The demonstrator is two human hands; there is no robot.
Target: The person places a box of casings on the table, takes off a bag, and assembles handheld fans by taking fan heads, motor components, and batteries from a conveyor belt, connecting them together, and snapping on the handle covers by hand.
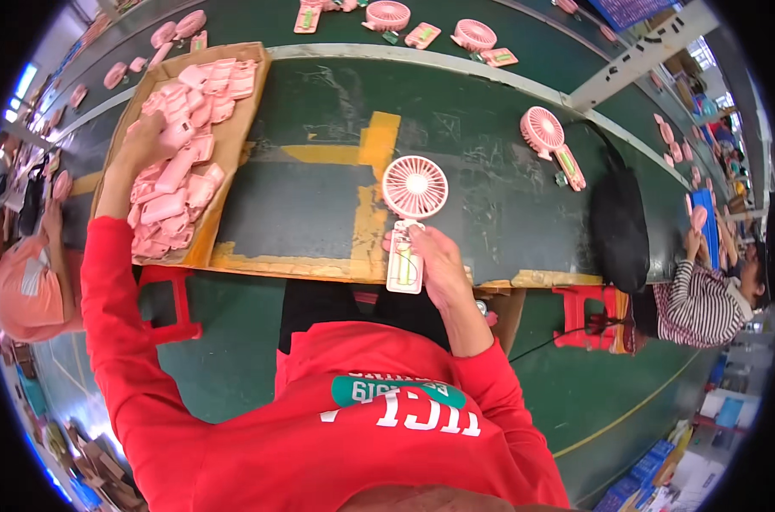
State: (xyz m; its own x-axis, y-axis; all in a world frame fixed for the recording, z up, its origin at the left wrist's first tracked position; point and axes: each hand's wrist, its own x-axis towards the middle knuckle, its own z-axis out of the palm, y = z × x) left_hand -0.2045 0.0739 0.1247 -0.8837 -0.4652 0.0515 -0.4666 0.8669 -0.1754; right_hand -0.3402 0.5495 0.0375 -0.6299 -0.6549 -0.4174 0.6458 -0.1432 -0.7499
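My right hand (440,263) is closed round the handle of a pink handheld fan (415,187), in front of me over the table's near edge. The fan's round grille points away from me. Its handle is uncovered and shows a light inner part with a green-yellow outline. At the left, my left hand (144,141) reaches into a cardboard tray (244,141) heaped with pink plastic covers (170,207). Its fingers close at a pink plastic cover (177,135) on the pile; the fingertips are partly hidden.
Another pink fan (542,130) lies at the right of the green table (481,162), near a black bag-like object (619,226). More pink fans (475,35) lie beyond the metal rail (421,56). Red stools (585,314) stand below. People sit at both sides.
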